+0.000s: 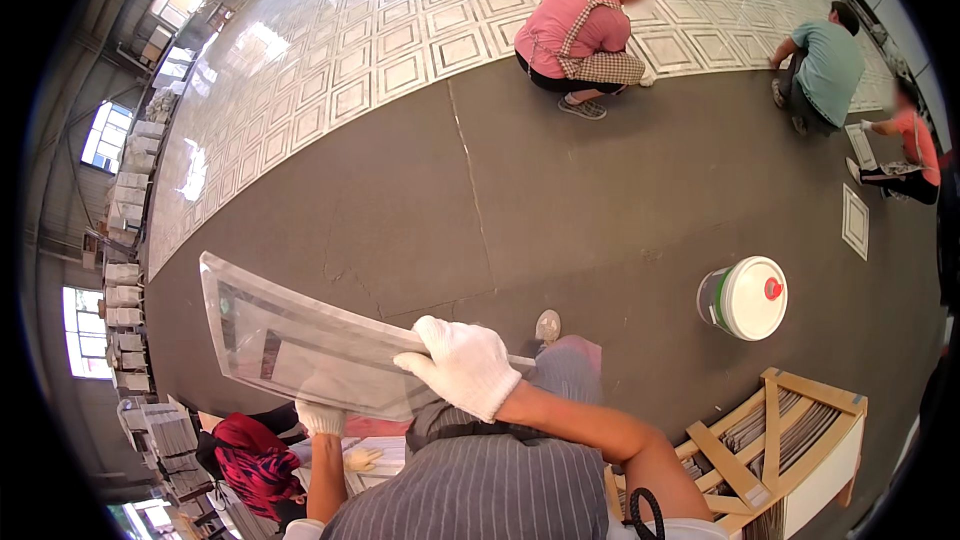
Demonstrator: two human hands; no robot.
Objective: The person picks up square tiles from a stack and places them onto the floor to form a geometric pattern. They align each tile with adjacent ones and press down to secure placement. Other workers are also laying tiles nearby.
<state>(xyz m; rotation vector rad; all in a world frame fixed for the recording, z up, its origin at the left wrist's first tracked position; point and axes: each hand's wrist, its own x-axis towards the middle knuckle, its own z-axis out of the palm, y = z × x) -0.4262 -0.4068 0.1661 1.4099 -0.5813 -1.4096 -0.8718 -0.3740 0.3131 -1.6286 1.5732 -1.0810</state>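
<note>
A large, glossy pale tile [300, 330] is held up at a tilt in front of my body, with its far end pointing to the left. My right hand [465, 365], in a white knit glove, is closed over its upper edge near the right end, the thumb lying across its face. At the lower edge, my left hand [320, 416], also gloved, supports the tile. Its fingers are partly hidden behind the glossy face.
A white lidded bucket [752, 298] stands on the grey floor [400, 180] at right. Near me is a wooden crate [800, 440] of stacked slabs. Patterned tiles [360, 50] cover the far floor. Several people crouch ahead; a person in a red headscarf [255, 460] is at lower left.
</note>
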